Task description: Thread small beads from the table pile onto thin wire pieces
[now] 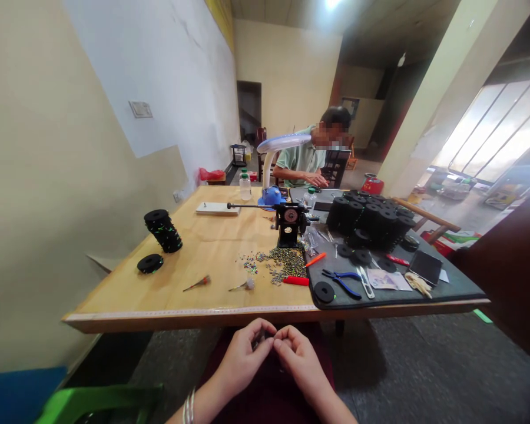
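My left hand (242, 353) and my right hand (297, 352) meet over my lap, just below the front edge of the wooden table (189, 253). Both have curled fingers pinched together at the tips, on something too small to make out. A bracelet sits on my left wrist. On the table ahead lies a heap of small beads (282, 262) in front of a black winding device (289, 224). Two thin tufted tools (197, 284) lie near the front edge.
A stack of black spools (163, 231) and one loose spool (150, 263) stand at left. A dark mat (450, 285) at right carries many black spools (371, 221), blue pliers (341, 280), scissors and a phone. A desk lamp (276, 171) stands behind. Another person sits at the far end.
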Demonstrator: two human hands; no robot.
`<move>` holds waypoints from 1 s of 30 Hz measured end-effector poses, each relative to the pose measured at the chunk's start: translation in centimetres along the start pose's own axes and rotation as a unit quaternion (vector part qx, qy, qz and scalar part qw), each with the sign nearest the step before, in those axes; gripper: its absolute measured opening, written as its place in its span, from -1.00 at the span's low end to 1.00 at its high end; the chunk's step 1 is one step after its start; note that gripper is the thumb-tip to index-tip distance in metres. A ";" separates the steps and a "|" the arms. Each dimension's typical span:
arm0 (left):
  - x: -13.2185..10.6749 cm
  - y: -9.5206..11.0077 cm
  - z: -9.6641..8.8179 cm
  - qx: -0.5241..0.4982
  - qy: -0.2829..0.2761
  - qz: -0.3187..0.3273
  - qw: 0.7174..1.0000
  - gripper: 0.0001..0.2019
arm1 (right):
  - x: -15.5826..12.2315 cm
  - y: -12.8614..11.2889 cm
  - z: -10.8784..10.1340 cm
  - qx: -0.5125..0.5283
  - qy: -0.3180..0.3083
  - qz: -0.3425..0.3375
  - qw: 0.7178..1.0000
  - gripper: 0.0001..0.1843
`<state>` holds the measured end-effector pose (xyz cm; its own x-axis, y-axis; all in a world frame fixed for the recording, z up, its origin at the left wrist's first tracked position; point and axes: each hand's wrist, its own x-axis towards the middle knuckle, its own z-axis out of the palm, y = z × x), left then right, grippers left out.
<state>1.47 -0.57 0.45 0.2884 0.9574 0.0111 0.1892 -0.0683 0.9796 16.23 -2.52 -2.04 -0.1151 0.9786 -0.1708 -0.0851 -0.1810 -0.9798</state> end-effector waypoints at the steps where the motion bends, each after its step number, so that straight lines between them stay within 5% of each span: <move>1: 0.0 -0.1 -0.1 0.001 0.003 0.005 1.000 -0.88 | 0.0 0.0 0.0 -0.025 -0.006 -0.003 1.000 -0.69; 12: 0.2 -1.1 -0.2 0.061 0.050 0.053 0.995 -0.88 | -0.5 -0.2 0.1 -0.131 0.022 -0.048 0.990 -0.87; 24: 0.2 -1.1 -0.5 0.105 0.081 0.045 0.990 -0.85 | -0.4 0.8 0.1 -0.065 0.030 -0.022 0.997 -0.91; 30: 0.7 -1.6 -2.3 0.084 0.144 0.049 0.985 -0.83 | -0.8 0.7 -0.3 0.044 0.049 0.007 0.998 -0.91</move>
<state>-0.80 0.82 -0.65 0.0395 0.9819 0.1850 0.3337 -0.1875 0.9239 16.54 -3.39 -2.60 -0.0192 0.9801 -0.1974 -0.1707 -0.1978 -0.9653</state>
